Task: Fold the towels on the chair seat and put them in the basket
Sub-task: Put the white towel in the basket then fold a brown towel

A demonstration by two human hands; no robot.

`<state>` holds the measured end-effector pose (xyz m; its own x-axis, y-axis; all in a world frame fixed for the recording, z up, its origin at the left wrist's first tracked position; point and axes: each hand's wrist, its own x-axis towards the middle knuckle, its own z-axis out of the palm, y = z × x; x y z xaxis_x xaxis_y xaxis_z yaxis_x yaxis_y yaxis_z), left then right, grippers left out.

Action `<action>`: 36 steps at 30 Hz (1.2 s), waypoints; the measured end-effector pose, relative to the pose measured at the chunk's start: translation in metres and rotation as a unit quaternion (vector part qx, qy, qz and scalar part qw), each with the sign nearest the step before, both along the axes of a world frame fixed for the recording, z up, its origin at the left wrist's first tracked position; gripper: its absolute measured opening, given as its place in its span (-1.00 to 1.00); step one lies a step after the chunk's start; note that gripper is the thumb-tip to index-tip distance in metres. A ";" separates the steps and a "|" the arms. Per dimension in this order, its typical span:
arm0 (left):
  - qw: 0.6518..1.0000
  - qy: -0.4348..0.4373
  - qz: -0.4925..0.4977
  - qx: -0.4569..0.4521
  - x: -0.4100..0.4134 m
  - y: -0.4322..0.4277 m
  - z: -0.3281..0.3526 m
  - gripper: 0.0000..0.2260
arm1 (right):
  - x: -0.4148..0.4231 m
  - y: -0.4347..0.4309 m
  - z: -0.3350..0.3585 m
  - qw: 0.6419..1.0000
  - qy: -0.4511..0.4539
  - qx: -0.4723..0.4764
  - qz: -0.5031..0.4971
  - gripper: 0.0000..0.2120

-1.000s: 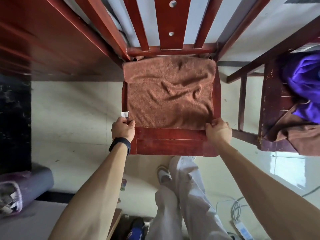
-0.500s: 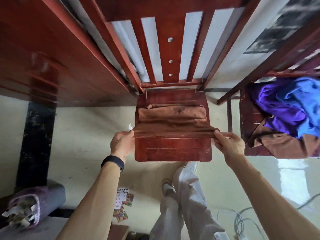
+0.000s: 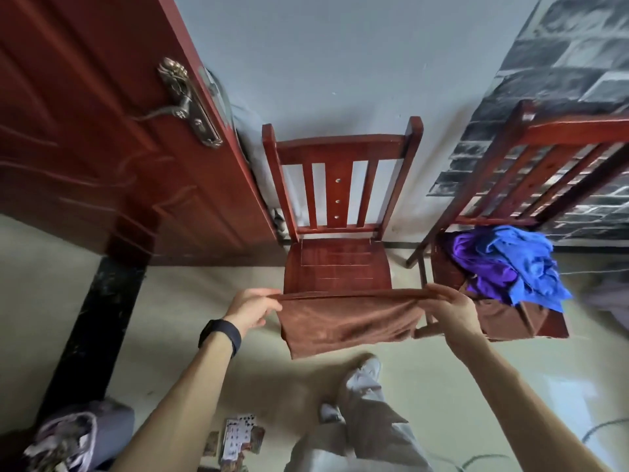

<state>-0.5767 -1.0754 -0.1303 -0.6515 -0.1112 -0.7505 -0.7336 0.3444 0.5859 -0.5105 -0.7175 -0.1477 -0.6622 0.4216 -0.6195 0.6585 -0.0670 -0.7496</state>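
Observation:
A brown towel (image 3: pixel 347 318) hangs folded in the air just in front of the red wooden chair (image 3: pixel 337 267), whose seat is bare. My left hand (image 3: pixel 252 308) pinches the towel's top left corner. My right hand (image 3: pixel 449 310) pinches its top right corner, and the top edge is stretched taut between them. On a second red chair (image 3: pixel 531 321) at the right lie a purple towel (image 3: pixel 483 267), a blue towel (image 3: pixel 524 267) and a brown one (image 3: pixel 500 318) in a loose heap. No basket is clearly in view.
A red door (image 3: pixel 102 131) with a metal handle stands at the left. Playing cards (image 3: pixel 238 437) lie on the floor by my feet. A grey bundle (image 3: pixel 78 434) sits at the bottom left, and cables (image 3: pixel 599 430) run along the floor at the bottom right.
The towel lay spread on the chair seat; both hands drew its near edge up and towards me, and it now hangs folded off the seat. My head has risen, showing the whole chair.

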 end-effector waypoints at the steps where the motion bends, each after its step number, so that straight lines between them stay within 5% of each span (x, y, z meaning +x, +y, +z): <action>1: 0.997 0.027 -0.066 -0.036 0.004 -0.005 0.002 -0.75 | 0.004 -0.001 0.008 0.996 -0.002 0.066 0.063 -0.60; 6: 0.936 0.174 -0.208 -0.223 0.012 -0.023 0.011 -0.88 | 0.021 -0.003 0.019 0.855 0.071 0.416 0.302 -0.88; 11: 0.862 0.283 -0.302 -0.295 0.002 -0.037 0.026 -0.94 | 0.013 0.003 0.020 0.750 0.209 0.495 0.386 -0.93; 16: 0.729 0.428 -0.380 -0.375 -0.007 -0.055 0.041 -0.93 | -0.001 0.008 0.041 0.741 0.214 0.502 0.391 -0.90; 22: 0.645 0.482 -0.448 -0.389 -0.010 -0.064 0.048 -0.88 | -0.012 0.027 0.042 0.708 0.239 0.512 0.424 -0.85; 25: 0.637 0.471 -0.460 -0.401 -0.013 -0.058 0.045 -0.88 | -0.013 0.027 0.040 0.673 0.236 0.527 0.462 -0.71; 29: 0.637 0.442 -0.475 -0.416 -0.012 -0.053 0.036 -0.86 | -0.005 0.027 0.040 0.680 0.193 0.532 0.467 -0.88; 36: 0.655 0.383 -0.490 -0.429 -0.021 -0.034 0.004 -0.88 | -0.014 0.035 0.017 0.700 0.167 0.508 0.472 -0.88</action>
